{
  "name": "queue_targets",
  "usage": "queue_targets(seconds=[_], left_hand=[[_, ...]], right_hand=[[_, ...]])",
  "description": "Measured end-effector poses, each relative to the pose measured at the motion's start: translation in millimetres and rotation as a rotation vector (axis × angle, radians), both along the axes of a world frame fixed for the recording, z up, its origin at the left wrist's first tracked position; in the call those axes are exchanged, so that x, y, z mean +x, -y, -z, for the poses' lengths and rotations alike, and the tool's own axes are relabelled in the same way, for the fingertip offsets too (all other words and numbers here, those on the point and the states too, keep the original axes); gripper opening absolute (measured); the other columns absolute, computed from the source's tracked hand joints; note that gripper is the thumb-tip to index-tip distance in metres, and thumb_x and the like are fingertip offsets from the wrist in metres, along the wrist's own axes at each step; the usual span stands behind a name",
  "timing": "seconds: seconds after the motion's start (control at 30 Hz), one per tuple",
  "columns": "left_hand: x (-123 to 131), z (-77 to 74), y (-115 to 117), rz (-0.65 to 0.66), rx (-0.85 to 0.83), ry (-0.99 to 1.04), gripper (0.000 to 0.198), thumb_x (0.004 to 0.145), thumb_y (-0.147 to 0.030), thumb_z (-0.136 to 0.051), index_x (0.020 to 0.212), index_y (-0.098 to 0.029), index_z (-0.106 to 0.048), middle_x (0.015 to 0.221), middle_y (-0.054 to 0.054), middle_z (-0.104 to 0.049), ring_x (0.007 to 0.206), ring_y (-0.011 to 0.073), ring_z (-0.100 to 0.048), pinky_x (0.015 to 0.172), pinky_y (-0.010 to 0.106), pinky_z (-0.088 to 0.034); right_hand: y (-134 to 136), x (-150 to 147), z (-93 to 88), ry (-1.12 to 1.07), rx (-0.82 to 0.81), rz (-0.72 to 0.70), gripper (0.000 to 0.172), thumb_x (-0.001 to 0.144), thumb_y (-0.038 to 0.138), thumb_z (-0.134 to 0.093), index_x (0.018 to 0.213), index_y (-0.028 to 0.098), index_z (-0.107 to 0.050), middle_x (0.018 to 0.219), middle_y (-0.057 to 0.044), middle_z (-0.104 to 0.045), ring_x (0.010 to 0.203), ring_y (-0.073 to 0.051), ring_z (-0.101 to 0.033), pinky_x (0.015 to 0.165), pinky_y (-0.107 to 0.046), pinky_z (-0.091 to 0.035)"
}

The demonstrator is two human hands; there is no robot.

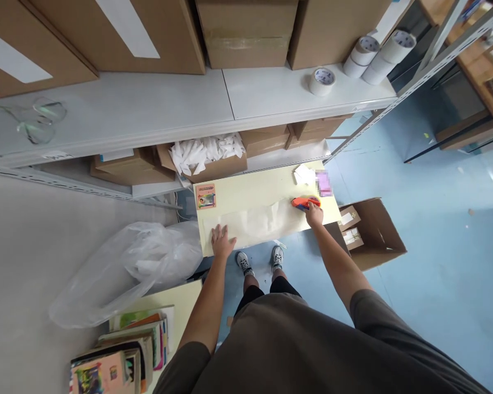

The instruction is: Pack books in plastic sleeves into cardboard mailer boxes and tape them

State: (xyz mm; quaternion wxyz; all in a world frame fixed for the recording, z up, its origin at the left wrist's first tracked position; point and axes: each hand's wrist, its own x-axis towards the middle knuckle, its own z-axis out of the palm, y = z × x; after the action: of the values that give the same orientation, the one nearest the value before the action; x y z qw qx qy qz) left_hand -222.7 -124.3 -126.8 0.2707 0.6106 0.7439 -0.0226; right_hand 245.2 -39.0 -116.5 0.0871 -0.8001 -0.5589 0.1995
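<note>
My left hand (222, 241) lies flat, fingers spread, on the left end of a translucent plastic sheet (263, 220) laid along the cream table (246, 191). Toward the sheet's right end, my right hand (314, 214) is closed on an orange-and-blue tool that looks like a tape dispenser (303, 203). A small booklet (206, 196) with a pink-orange cover rests at the table's back left corner. Crumpled white paper (303, 174) and a purple item (324, 183), blurred out, are behind my right hand.
Behind the table stands a metal shelf (148, 109) with cardboard boxes and tape rolls (322, 81). An open carton (378, 232) sits on the floor at right. At left are a large clear plastic bag (148, 262) and stacked books (119, 355) on another table.
</note>
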Motion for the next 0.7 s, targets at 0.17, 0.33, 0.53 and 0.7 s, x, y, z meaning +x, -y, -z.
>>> queue_targets(seconds=[0.17, 0.33, 0.53, 0.7], left_hand=[[7, 0.2, -7, -0.002, -0.020, 0.018, 0.085, 0.094, -0.049, -0.067, 0.168, -0.019, -0.040, 0.180, 0.015, -0.019, 0.166, 0.0441, -0.010, 0.130, 0.059, -0.025], [13, 0.0, -10, -0.010, 0.022, 0.041, 0.085, 0.093, -0.048, -0.068, 0.168, -0.019, -0.041, 0.180, 0.015, -0.020, 0.166, 0.0436, -0.006, 0.131, 0.060, -0.020], [-4, 1.4, -11, -0.062, 0.018, 0.061, 0.089, 0.091, -0.049, -0.071, 0.168, -0.018, -0.040, 0.180, 0.017, -0.018, 0.166, 0.0445, -0.006, 0.131, 0.060, -0.021], [-38, 4.2, -12, -0.070, 0.021, 0.060, 0.084, 0.094, -0.050, -0.068, 0.168, -0.021, -0.040, 0.180, 0.012, -0.020, 0.166, 0.0397, -0.013, 0.133, 0.054, -0.021]], right_hand=[[5, 2, -3.0, 0.072, 0.096, 0.099, 0.056, 0.093, 0.027, -0.057, 0.147, 0.010, -0.059, 0.145, -0.026, -0.063, 0.135, -0.040, -0.055, 0.109, -0.056, -0.043], [29, -73, 5.9, -0.113, 0.082, -0.299, 0.054, 0.100, 0.035, -0.052, 0.152, 0.021, -0.059, 0.160, -0.017, -0.054, 0.152, -0.035, -0.041, 0.120, -0.055, -0.039], [44, -144, 28.6, -0.117, -0.189, -0.369, 0.067, 0.098, 0.040, -0.062, 0.162, 0.026, -0.048, 0.178, -0.013, -0.027, 0.165, -0.040, -0.017, 0.127, -0.066, -0.025], [36, -157, 20.5, 0.058, -0.301, -0.359, 0.070, 0.099, 0.033, -0.058, 0.166, 0.021, -0.041, 0.180, -0.014, -0.019, 0.166, -0.039, -0.013, 0.128, -0.064, -0.025]])
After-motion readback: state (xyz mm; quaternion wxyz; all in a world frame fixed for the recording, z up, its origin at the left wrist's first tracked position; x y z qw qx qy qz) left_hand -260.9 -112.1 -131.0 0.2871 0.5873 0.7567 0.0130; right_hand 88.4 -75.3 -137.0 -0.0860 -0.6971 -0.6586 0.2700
